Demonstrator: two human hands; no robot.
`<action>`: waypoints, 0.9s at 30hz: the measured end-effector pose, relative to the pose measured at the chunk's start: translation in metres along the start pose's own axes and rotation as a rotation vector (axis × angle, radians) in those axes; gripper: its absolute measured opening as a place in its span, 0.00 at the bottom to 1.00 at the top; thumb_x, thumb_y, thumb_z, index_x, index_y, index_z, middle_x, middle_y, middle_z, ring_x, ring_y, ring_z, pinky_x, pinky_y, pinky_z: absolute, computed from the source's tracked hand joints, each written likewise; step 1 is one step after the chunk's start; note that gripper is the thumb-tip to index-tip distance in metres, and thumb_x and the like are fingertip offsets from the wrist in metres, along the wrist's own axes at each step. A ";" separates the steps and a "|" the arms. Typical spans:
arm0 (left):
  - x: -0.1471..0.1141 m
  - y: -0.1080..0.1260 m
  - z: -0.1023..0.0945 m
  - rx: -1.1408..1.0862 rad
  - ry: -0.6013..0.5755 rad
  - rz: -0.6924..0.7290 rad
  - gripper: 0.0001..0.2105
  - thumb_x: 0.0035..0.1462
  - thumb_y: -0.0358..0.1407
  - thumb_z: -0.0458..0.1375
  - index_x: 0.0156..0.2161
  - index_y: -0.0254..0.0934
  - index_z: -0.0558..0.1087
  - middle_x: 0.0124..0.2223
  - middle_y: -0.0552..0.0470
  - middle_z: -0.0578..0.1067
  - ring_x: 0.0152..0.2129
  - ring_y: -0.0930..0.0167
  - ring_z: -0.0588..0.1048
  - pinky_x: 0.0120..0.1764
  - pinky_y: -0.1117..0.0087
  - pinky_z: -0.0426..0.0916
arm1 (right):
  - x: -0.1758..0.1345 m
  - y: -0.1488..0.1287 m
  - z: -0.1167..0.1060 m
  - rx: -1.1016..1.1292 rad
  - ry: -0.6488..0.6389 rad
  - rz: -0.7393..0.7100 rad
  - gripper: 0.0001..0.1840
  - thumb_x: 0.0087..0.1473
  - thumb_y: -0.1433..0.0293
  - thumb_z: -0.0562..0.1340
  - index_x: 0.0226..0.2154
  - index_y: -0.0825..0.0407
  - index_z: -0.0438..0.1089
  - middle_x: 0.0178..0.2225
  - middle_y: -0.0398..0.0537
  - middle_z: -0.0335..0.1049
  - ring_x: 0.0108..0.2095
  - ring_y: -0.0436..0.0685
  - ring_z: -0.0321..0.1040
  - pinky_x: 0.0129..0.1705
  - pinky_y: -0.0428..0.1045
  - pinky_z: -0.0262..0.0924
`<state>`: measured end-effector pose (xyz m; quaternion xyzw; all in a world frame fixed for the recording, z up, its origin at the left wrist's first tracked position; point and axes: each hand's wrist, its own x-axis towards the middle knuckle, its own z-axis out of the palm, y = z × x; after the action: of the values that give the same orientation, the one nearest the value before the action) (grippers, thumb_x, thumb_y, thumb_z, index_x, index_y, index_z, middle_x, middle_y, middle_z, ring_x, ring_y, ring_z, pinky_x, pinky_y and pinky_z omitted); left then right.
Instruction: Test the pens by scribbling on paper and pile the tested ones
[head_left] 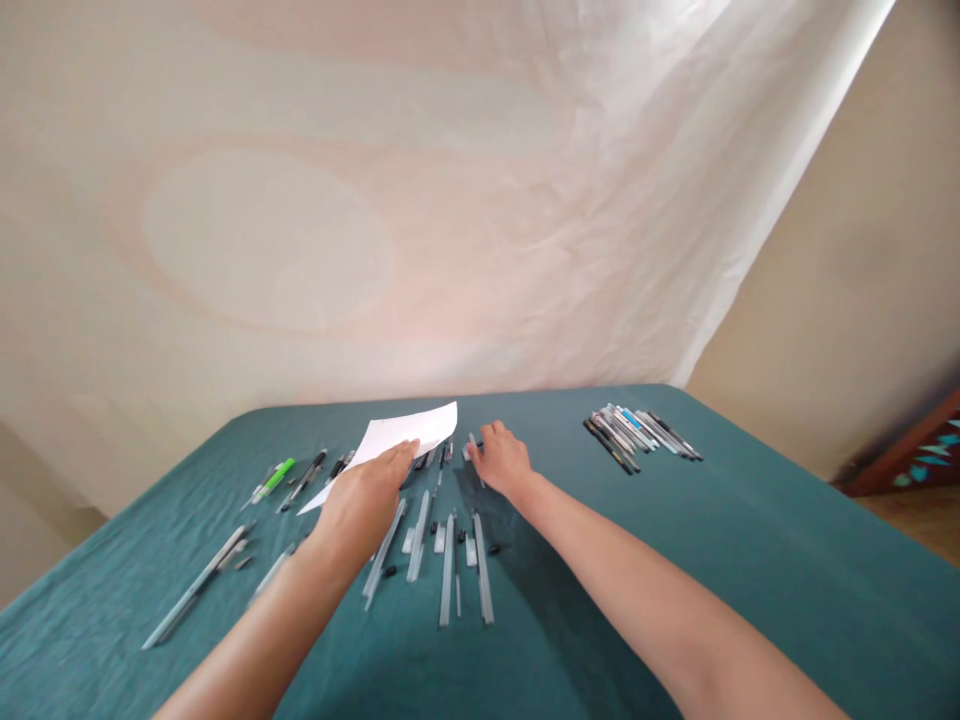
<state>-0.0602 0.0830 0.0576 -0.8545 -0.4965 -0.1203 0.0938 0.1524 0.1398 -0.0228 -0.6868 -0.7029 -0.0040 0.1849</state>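
A white sheet of paper (401, 430) is raised at an angle above the table, its right edge curling up. My left hand (375, 485) grips its near edge, the thumb hidden beneath. To the right of the sheet, my right hand (502, 457) has its fingers curled down on a translucent pen barrel (478, 462), partly covered by the fingers. Between my forearms lie several clear pen barrels (448, 570), with small clear caps (471, 550) and black end pieces (493, 549) beside them. Some pen parts behind the left hand and under the sheet are hidden.
A bundle of pens (637, 435) lies at the right rear of the green-covered table (712, 560). Toward the left are a bright green pen (274, 478), dark pen parts (304, 480) and a long clear barrel (195, 588). A pale cloth (480, 220) hangs behind the table.
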 end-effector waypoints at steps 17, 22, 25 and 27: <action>-0.002 0.000 0.005 -0.043 -0.011 0.034 0.25 0.53 0.24 0.44 0.58 0.35 0.62 0.57 0.46 0.67 0.52 0.66 0.68 0.53 0.66 0.62 | 0.019 0.000 0.028 -0.157 -0.093 0.106 0.13 0.61 0.74 0.45 0.43 0.56 0.61 0.43 0.59 0.62 0.38 0.57 0.70 0.36 0.50 0.62; -0.004 0.013 0.011 -0.054 -0.020 0.072 0.28 0.51 0.22 0.44 0.59 0.33 0.60 0.58 0.45 0.65 0.51 0.66 0.68 0.53 0.64 0.62 | -0.017 0.036 0.007 -0.188 -0.136 0.030 0.11 0.61 0.69 0.48 0.40 0.55 0.62 0.43 0.56 0.63 0.37 0.57 0.70 0.34 0.48 0.60; -0.006 0.024 0.018 -0.069 -0.030 0.112 0.28 0.51 0.22 0.45 0.59 0.33 0.59 0.58 0.43 0.65 0.52 0.65 0.67 0.53 0.64 0.63 | -0.041 0.061 -0.007 -0.199 -0.155 -0.013 0.10 0.61 0.67 0.49 0.38 0.55 0.62 0.42 0.54 0.63 0.35 0.56 0.70 0.32 0.47 0.58; -0.006 0.030 0.023 -0.083 -0.036 0.112 0.29 0.50 0.21 0.45 0.59 0.33 0.59 0.58 0.42 0.65 0.51 0.65 0.68 0.52 0.63 0.64 | -0.056 0.075 -0.015 -0.206 -0.165 -0.023 0.10 0.60 0.67 0.50 0.36 0.55 0.62 0.40 0.53 0.63 0.34 0.55 0.70 0.30 0.46 0.56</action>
<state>-0.0350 0.0697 0.0329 -0.8862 -0.4440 -0.1203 0.0559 0.2282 0.0859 -0.0426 -0.6921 -0.7194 -0.0217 0.0551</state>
